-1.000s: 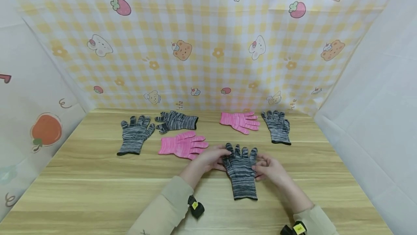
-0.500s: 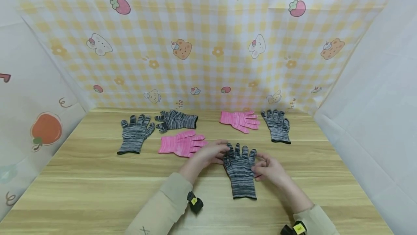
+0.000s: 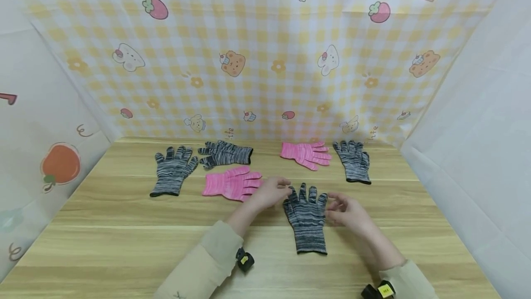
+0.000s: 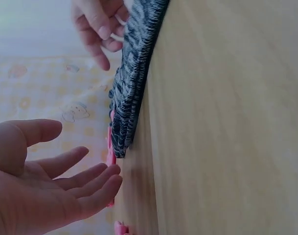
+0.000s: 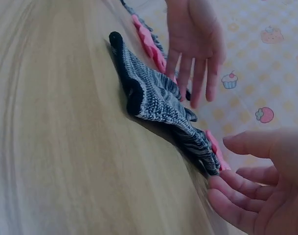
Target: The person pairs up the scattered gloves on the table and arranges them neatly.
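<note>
A grey-and-black knit glove (image 3: 309,227) lies flat on the table, its fingers pointing away and its black-edged cuff towards me. Just left of its fingers is my left hand (image 3: 268,194), fingers loosely spread and holding nothing. On the other side, my right hand (image 3: 349,213) hovers with relaxed fingers right at the glove's edge. In the left wrist view a gap shows between the left hand (image 4: 56,183) and the glove (image 4: 134,73). The right wrist view has the right hand (image 5: 261,188) beside the fingertips of the same glove (image 5: 161,93), its thumb apart from them.
Behind my left hand lies a pink glove (image 3: 228,184). Two grey gloves, one upright (image 3: 172,172) and one sideways (image 3: 232,154), lie at the back left. Another pink glove (image 3: 304,153) and a grey glove (image 3: 354,163) sit at the back right. A checked cloth (image 3: 265,91) hangs behind the table.
Both hands have let go of the grey glove and drawn slightly apart, the left one leftward and the right one rightward. The glove stays nearly where it was.
</note>
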Demonstrator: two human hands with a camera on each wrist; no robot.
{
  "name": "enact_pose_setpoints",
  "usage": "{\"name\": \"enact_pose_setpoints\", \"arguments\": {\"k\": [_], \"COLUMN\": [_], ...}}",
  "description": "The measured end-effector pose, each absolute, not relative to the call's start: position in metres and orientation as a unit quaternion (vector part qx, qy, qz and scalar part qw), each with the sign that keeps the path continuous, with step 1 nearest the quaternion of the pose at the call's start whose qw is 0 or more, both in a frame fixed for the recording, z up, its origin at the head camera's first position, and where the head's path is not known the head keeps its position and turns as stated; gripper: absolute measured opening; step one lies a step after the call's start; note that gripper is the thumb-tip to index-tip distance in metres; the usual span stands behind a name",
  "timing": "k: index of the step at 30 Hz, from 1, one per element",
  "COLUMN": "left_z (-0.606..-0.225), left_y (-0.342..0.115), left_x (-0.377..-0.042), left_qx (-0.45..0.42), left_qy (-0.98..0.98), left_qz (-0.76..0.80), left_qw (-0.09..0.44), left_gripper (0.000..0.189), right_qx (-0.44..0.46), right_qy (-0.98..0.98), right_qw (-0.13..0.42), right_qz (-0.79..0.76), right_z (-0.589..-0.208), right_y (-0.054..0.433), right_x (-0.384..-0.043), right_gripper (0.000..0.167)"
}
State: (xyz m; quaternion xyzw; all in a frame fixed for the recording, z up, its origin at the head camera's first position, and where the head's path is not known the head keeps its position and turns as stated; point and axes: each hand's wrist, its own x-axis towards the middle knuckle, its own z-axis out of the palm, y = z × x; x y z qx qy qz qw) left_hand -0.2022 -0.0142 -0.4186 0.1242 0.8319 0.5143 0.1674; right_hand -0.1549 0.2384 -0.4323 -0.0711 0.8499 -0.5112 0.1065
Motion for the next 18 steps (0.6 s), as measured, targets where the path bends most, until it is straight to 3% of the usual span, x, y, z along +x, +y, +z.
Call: {"name": "enact_pose_setpoints", "arguments": {"k": [7,18], "left_z": [-0.416,-0.418], "left_y": [-0.011,-0.002], "left_x": [-0.192,-0.183], "left_qx": [0.234,0.282], "left_qy": [0.889,0.922], "left_qz": [0.371,0.206], "left_qw": [0.134,0.168], "left_gripper": [0.037,0.058], "right_qx": [-0.172,-0.267], "right_qy": [0.919,0.926], "right_qw": [0.031,0.062], "right_qz": [-0.353,-0.259], "right_z": [-0.435,-0.438], "right_y": [0.237,0.236], "right_x": [-0.152,-0.154], "right_gripper": [0.07,0.084]}}
